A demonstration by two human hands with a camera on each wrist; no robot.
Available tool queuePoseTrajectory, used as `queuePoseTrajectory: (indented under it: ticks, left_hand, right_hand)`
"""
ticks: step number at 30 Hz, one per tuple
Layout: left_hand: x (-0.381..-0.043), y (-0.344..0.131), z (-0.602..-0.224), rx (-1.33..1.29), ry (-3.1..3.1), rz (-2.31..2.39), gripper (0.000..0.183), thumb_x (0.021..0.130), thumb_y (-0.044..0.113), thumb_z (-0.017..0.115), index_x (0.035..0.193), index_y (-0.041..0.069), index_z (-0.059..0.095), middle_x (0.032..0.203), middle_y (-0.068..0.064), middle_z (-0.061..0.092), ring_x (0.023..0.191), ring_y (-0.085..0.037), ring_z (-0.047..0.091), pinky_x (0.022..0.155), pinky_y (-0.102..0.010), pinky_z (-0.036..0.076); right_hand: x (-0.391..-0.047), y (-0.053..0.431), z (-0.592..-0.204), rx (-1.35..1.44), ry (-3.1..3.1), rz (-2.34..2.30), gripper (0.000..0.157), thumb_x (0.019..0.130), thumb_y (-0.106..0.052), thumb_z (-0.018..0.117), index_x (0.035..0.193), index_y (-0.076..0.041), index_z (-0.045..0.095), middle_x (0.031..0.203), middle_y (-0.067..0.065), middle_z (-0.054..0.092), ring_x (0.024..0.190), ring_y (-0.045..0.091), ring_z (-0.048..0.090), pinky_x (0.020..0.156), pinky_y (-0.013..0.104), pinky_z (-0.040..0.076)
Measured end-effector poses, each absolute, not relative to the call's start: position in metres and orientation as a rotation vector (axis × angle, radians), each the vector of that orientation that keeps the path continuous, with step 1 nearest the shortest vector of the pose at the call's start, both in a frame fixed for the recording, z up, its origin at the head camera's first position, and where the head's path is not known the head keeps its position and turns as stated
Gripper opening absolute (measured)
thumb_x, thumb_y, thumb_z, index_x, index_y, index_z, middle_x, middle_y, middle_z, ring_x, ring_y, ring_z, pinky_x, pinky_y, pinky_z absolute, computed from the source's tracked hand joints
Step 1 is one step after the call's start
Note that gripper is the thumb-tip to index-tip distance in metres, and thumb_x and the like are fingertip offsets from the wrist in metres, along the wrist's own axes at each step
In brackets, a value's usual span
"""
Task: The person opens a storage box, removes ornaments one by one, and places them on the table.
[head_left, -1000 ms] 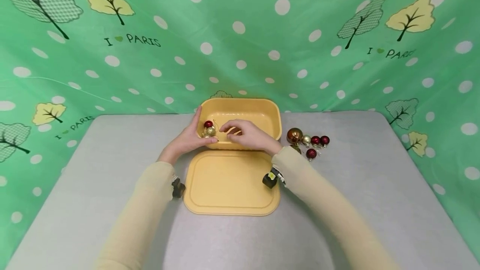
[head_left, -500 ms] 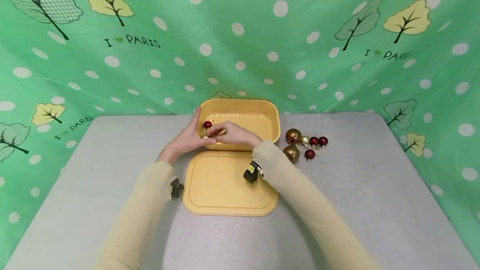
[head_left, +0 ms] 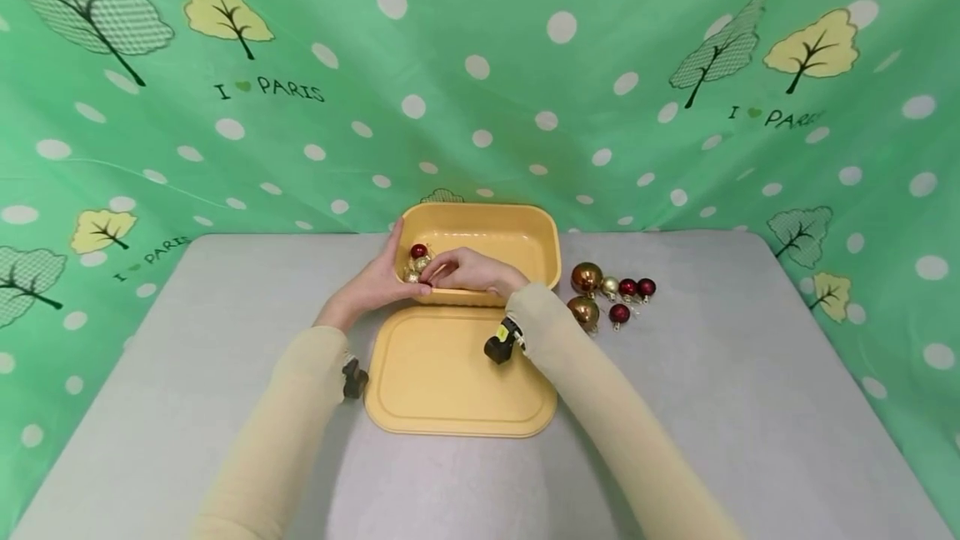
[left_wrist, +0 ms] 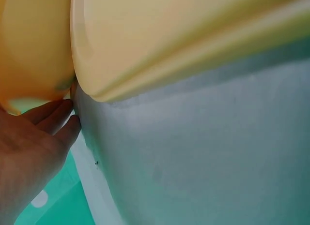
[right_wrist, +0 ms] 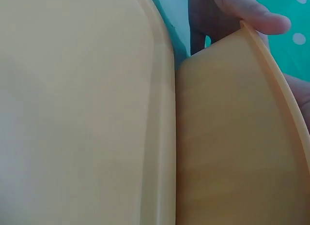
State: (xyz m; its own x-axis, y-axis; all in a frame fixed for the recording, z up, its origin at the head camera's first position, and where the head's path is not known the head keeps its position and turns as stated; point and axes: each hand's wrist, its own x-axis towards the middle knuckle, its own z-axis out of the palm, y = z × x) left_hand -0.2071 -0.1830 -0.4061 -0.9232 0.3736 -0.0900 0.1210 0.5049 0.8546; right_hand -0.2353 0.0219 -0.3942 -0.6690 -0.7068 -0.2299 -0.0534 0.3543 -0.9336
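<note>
A yellow rectangular container (head_left: 517, 245) stands at the back of the table, open side up. My left hand (head_left: 373, 283) grips its left end, with the thumb over the front rim; the right wrist view shows that thumb (right_wrist: 264, 19) at the rim. Inside, at the left end, lie a small red bauble (head_left: 418, 251) and small gold baubles (head_left: 412, 276). Over the front rim reaches my right hand (head_left: 471, 271), its bent fingers down among these baubles. I cannot tell whether the fingertips hold one. In the right wrist view the container wall (right_wrist: 232, 133) hides the right hand.
The container's flat yellow lid (head_left: 461, 373) lies on the grey table (head_left: 750, 373) just in front of it. To the right sit two large copper-gold baubles (head_left: 587, 278), a small pale gold bauble (head_left: 610, 287) and small red baubles (head_left: 618, 314). A green curtain (head_left: 480, 107) hangs behind.
My right hand has moved left inside the container, to the baubles at its left end. My left hand keeps its grip on the container.
</note>
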Motion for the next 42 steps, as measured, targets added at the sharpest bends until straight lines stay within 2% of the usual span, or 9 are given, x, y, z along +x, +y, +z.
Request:
queuePoseTrajectory:
  ticks: [8, 19, 24, 27, 32, 35, 37, 42]
  left_hand:
    - [-0.207, -0.185, -0.408, 0.434, 2.444, 1.425, 0.130, 0.076, 0.024, 0.085, 0.152, 0.020, -0.020, 0.158, -0.017, -0.012, 0.144, -0.036, 0.003, 0.114, -0.051, 0.011]
    - [-0.206, -0.186, -0.407, 0.419, 2.460, 1.417, 0.132, 0.074, 0.023, 0.086, 0.152, 0.018, -0.020, 0.158, -0.020, -0.009, 0.143, -0.037, 0.007, 0.115, -0.050, 0.012]
    - [-0.209, -0.185, -0.406, 0.434, 2.433, 1.438, 0.128, 0.076, 0.017, 0.084, 0.152, 0.013, -0.019, 0.157, -0.020, -0.012, 0.143, -0.038, 0.001, 0.114, -0.053, 0.009]
    - [-0.211, -0.184, -0.407, 0.434, 2.433, 1.445, 0.127, 0.076, 0.015, 0.083, 0.152, 0.014, -0.019, 0.157, -0.020, -0.012, 0.143, -0.039, 0.001, 0.114, -0.053, 0.009]
    - [-0.210, -0.182, -0.405, 0.433, 2.441, 1.433, 0.128, 0.076, 0.020, 0.084, 0.153, 0.018, -0.019, 0.158, -0.018, -0.010, 0.144, -0.036, 0.004, 0.114, -0.051, 0.011]
    - [-0.209, -0.181, -0.405, 0.433, 2.430, 1.446, 0.128, 0.076, 0.021, 0.084, 0.153, 0.020, -0.019, 0.158, -0.017, -0.010, 0.144, -0.035, 0.004, 0.115, -0.050, 0.010]
    - [-0.209, -0.181, -0.406, 0.432, 2.422, 1.461, 0.128, 0.076, 0.020, 0.084, 0.153, 0.021, -0.018, 0.159, -0.017, -0.009, 0.144, -0.035, 0.004, 0.115, -0.050, 0.010]
    - [-0.208, -0.182, -0.408, 0.426, 2.435, 1.450, 0.129, 0.076, 0.020, 0.085, 0.153, 0.019, -0.018, 0.158, -0.019, -0.008, 0.144, -0.036, 0.005, 0.115, -0.050, 0.010]
  right_hand:
    - [-0.236, 0.016, -0.396, -0.631, 2.025, -1.282, 0.023, 0.092, 0.004, 0.061, 0.115, 0.006, 0.065, 0.110, 0.014, 0.066, 0.100, 0.018, 0.061, 0.087, 0.021, 0.048]
    - [-0.234, 0.016, -0.395, -0.700, 2.052, -1.403, 0.024, 0.090, 0.003, 0.064, 0.113, 0.007, 0.064, 0.108, 0.017, 0.066, 0.099, 0.019, 0.061, 0.087, 0.022, 0.047]
    - [-0.235, 0.019, -0.395, -0.706, 2.014, -1.521, 0.026, 0.090, 0.005, 0.062, 0.116, 0.008, 0.062, 0.110, 0.018, 0.066, 0.097, 0.017, 0.060, 0.087, 0.022, 0.048]
    - [-0.235, 0.021, -0.395, -0.711, 1.988, -1.575, 0.025, 0.091, 0.006, 0.060, 0.116, 0.008, 0.062, 0.109, 0.018, 0.065, 0.098, 0.022, 0.061, 0.088, 0.028, 0.050]
    - [-0.233, 0.025, -0.391, -0.669, 1.931, -1.667, 0.028, 0.093, 0.007, 0.056, 0.120, 0.006, 0.059, 0.109, 0.018, 0.062, 0.101, 0.042, 0.060, 0.087, 0.048, 0.051]
    - [-0.230, 0.028, -0.389, -0.670, 1.938, -1.680, 0.029, 0.093, 0.007, 0.055, 0.122, 0.006, 0.058, 0.110, 0.018, 0.060, 0.103, 0.047, 0.058, 0.086, 0.052, 0.051]
    - [-0.228, 0.030, -0.387, -0.691, 1.965, -1.680, 0.030, 0.092, 0.007, 0.054, 0.121, 0.006, 0.058, 0.111, 0.017, 0.059, 0.104, 0.047, 0.058, 0.087, 0.051, 0.051]
    - [-0.222, 0.036, -0.382, -0.751, 2.031, -1.684, 0.031, 0.090, 0.006, 0.054, 0.120, 0.004, 0.061, 0.113, 0.015, 0.061, 0.099, 0.031, 0.063, 0.088, 0.037, 0.052]
